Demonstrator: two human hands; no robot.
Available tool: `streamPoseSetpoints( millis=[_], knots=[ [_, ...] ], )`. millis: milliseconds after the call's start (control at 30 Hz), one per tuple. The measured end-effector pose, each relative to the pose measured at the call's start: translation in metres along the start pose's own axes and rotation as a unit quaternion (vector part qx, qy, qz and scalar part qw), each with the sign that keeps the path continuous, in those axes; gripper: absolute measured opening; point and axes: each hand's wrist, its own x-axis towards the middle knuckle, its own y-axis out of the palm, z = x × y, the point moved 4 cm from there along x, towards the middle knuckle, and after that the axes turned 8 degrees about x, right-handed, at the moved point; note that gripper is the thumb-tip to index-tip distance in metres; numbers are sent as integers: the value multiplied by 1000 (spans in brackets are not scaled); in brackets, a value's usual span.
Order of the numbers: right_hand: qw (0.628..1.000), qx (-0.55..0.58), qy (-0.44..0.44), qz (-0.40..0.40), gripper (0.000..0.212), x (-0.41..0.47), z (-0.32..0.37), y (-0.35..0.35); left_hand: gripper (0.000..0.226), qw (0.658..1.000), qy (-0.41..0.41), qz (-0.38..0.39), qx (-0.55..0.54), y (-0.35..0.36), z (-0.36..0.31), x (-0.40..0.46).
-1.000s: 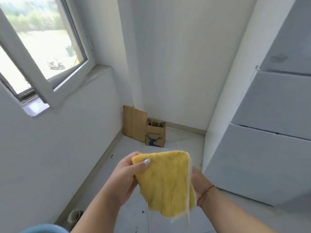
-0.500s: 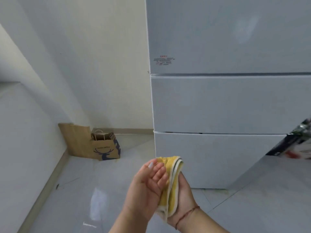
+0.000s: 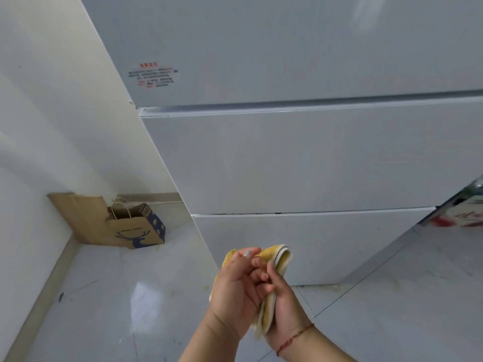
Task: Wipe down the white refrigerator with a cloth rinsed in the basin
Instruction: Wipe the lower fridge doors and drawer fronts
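Observation:
The white refrigerator (image 3: 300, 158) fills the upper right of the view, its front split into three panels, with a red-lettered sticker on the top one. In front of its lowest panel I hold a folded yellow cloth (image 3: 279, 257) with a white edge between both hands. My left hand (image 3: 235, 288) lies over the cloth with its fingers curled round it. My right hand (image 3: 285, 301) grips the cloth from the right and below; a red string circles that wrist. The basin is not in view.
A brown paper bag with a blue deer print (image 3: 136, 228) stands in the corner at the left, with flat cardboard (image 3: 78, 215) leaning behind it. A printed box (image 3: 465, 212) shows at the right edge. Glossy floor tiles (image 3: 130, 296) spread below.
The view swung from the window corner to the refrigerator front and moved closer. The cloth went from spread out to folded, and both hands closed round it.

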Motion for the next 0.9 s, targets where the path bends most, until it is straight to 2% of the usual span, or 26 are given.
streamPoseSetpoints(
  millis=[100,167,233,367,467,600,700,767,800,900],
  knots=[
    [999,-45,0,-20,32,0,10,-11,12,997,18,-11,80,-7,2,10],
    [996,-61,-12,-58,42,1,20,-24,13,987,52,-39,146,-18,-4,19],
    [989,-100,-43,-103,41,1,31,-37,16,976,89,-73,187,-29,-8,31],
    [955,-197,-135,-178,23,4,55,-63,14,926,174,-193,273,-53,-28,59],
    [929,-221,-199,-221,11,3,73,-79,41,888,180,-254,338,-76,-51,90],
    [902,-224,-259,-262,17,-3,92,-93,25,859,209,-266,386,-81,-71,117],
    [886,-243,-284,-276,17,-6,103,-98,29,865,203,-262,377,-80,-76,128],
    [881,-251,-295,-272,26,-7,107,-99,33,869,182,-269,374,-84,-74,132],
    [881,-250,-298,-268,31,-7,107,-97,35,871,180,-270,369,-85,-73,132],
    [888,-246,-293,-255,27,-3,106,-97,38,890,185,-236,342,-85,-71,127]
  ],
)
